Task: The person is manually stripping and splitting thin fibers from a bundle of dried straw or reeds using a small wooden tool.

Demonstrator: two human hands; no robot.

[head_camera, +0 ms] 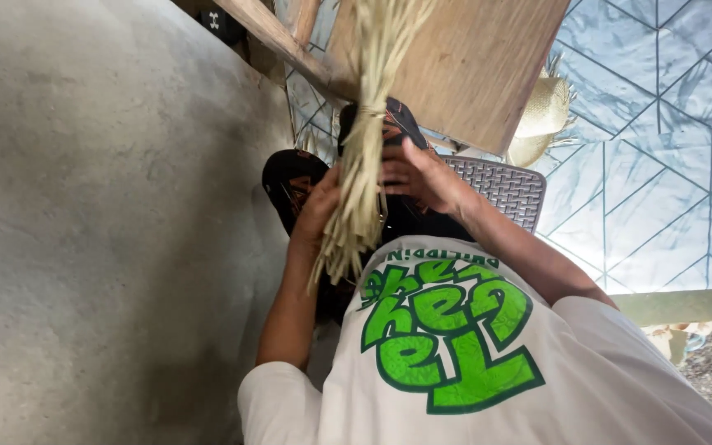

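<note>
Where hands (pixel 422 177) grip: stiff, fibrous straw bundle (pixel 362 165).

A tied straw bundle (pixel 364 165) is gripped between the left hand (pixel 320 206) and right hand (pixel 422 177). Beyond the grip a wooden board (pixel 471 66) is placed; right of it, a woven chair (pixel 504 189).

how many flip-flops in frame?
2. One flip-flop sits left of the straw bundle, by the left hand. The other flip-flop lies just above the right hand, partly hidden by the bundle.
</note>
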